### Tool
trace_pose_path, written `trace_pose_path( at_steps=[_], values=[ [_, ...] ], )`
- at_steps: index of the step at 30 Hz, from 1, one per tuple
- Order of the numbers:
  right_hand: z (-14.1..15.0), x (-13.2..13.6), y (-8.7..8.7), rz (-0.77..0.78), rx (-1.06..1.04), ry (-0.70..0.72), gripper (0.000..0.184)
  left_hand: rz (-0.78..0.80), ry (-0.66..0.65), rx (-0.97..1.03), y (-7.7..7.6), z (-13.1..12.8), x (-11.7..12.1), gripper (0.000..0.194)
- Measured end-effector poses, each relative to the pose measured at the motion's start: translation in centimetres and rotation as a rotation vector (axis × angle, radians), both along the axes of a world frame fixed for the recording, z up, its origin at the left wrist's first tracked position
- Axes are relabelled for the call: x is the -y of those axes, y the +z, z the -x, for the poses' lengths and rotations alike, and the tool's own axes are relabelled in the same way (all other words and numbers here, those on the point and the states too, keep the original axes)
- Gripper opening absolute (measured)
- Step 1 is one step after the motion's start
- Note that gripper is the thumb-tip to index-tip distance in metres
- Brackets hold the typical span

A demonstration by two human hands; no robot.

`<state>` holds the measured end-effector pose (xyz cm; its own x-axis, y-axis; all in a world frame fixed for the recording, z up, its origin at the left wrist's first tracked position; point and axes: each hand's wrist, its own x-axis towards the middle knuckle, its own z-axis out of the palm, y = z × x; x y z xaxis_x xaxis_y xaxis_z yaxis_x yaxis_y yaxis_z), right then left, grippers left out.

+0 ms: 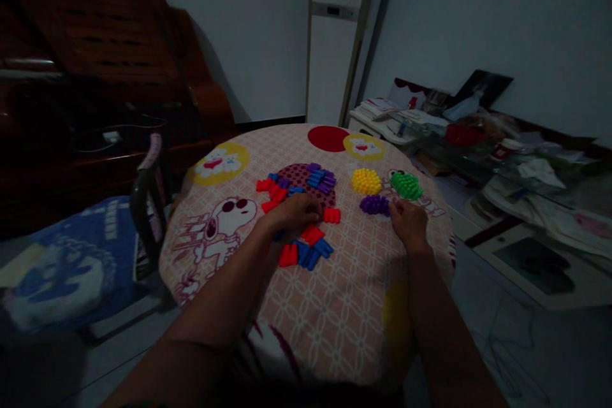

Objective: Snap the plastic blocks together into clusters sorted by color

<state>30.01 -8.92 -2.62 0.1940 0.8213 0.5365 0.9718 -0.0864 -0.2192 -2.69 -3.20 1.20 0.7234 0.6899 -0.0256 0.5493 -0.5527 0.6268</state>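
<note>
My left hand [301,209] reaches over a loose spread of small plastic pieces, its fingers curled downward and closed. Whatever lies between those fingertips is hidden. Around it are red pieces [331,215], blue pieces [310,254] and, farther back, purple pieces [326,182], mostly lying flat. At the right end of a tight purple cluster [374,204] is my right hand [409,222], fingers closed and touching or nearly touching it. I cannot make out what that hand pinches. A yellow cluster [366,181] and a green cluster [406,185] sit just behind.
The round table wears a patterned cloth [344,319]. To the left are a chair with a blue cover [95,261] and a wooden bench [109,32]. A cluttered glass-topped cabinet [430,134] runs along the right wall; a tall white unit [332,57] stands behind.
</note>
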Motion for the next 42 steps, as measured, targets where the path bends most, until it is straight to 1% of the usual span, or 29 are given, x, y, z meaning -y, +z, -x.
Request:
trace_pose_path(
  at_steps=[2,4,8,9,10,13,15,18,22,25,28,31,34,36,37,39,42],
  values=[
    [0.0,0.1,0.0,0.006,0.016,0.018,0.033,-0.007,0.011,0.009,0.0,0.2,-0.1,0.024],
    [0.0,0.1,0.0,-0.014,0.018,0.028,0.034,-0.033,0.063,0.001,0.0,0.3,-0.3,0.026],
    [-0.3,0.1,0.0,-0.132,-0.022,0.018,0.039,-0.211,0.222,-0.065,0.2,0.3,-0.4,0.027],
    [-0.3,0.1,0.0,-0.170,-0.034,0.017,0.039,-0.233,0.231,-0.063,0.3,0.3,-0.3,0.026],
    [-0.3,0.1,0.0,-0.207,-0.043,0.020,0.040,-0.219,0.214,-0.050,0.4,0.3,-0.2,0.025],
    [-0.1,0.2,0.1,-0.290,-0.063,0.047,0.040,-0.056,0.098,0.008,0.8,0.4,0.3,0.020],
    [0.0,0.2,0.2,-0.316,-0.075,0.070,0.042,0.007,0.058,0.034,1.0,0.6,0.5,0.019],
    [0.2,0.2,0.3,-0.331,-0.081,0.098,0.043,-0.038,0.098,0.043,1.1,1.2,0.4,0.019],
    [0.4,0.2,0.3,-0.356,-0.079,0.120,0.041,-0.206,0.233,0.009,0.4,1.5,-0.4,0.024],
    [0.7,0.2,0.2,-0.365,-0.079,0.130,0.040,-0.346,0.284,-0.005,-0.5,0.7,-1.8,0.031],
    [0.9,0.1,0.2,-0.386,-0.070,0.129,0.041,-0.450,0.310,-0.028,-1.1,-1.2,-4.0,0.044],
    [1.1,0.0,0.1,-0.412,-0.052,0.125,0.041,-0.481,0.267,-0.096,-1.0,-3.6,-6.2,0.050],
    [1.2,-0.1,0.0,-0.418,-0.049,0.126,0.040,-0.496,0.170,-0.182,-0.6,-5.4,-7.6,0.059],
    [1.2,-0.1,-0.1,-0.415,-0.052,0.136,0.040,-0.488,0.114,-0.254,-0.6,-6.0,-8.0,0.058],
    [1.2,-0.1,-0.2,-0.414,-0.055,0.143,0.040,-0.483,0.108,-0.286,-0.8,-6.1,-7.9,0.055],
    [1.1,-0.1,-0.3,-0.416,-0.063,0.151,0.039,-0.479,0.138,-0.330,-1.3,-5.7,-7.4,0.048],
    [1.1,0.0,-0.2,-0.416,-0.077,0.149,0.039,-0.460,0.208,-0.348,-1.8,-4.7,-6.0,0.041]
  ],
)
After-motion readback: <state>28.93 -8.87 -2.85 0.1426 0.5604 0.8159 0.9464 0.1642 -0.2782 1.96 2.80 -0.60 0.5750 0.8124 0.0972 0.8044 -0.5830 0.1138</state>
